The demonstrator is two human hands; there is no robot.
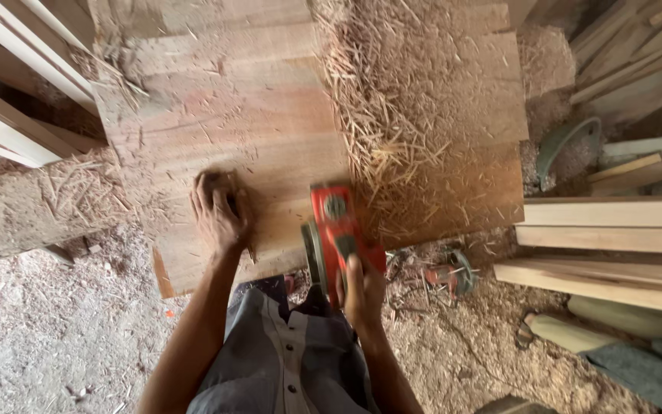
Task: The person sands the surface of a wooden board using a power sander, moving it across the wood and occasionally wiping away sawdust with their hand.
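- Panel (270, 115) lay flat under the person, its right side buried in shavings (392, 115), the left side mostly bare.
- Planer (336, 226) sat at the near edge; much of the surface looked worked.
- Right hand (362, 287) was wrapped tight on its handle.
- Left hand (220, 211) pressed loosely curled on the panel, holding nothing.

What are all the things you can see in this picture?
Wooden panel: one, reddish-brown, centre, made of joined boards.
Electric planer: one, red, on the panel's near edge.
Wood shavings: a heap, pale tan, on the panel's right part.
Sawdust: lots, beige, over the floor.
Planks: several, pale, stacked at right.
Light boards: several, whitish, upper left.
Small tool: one, reddish, on the floor right of the planer.
Shirt: one, grey, bottom centre.
Left hand: flat on the panel.
Right hand: gripping the planer.
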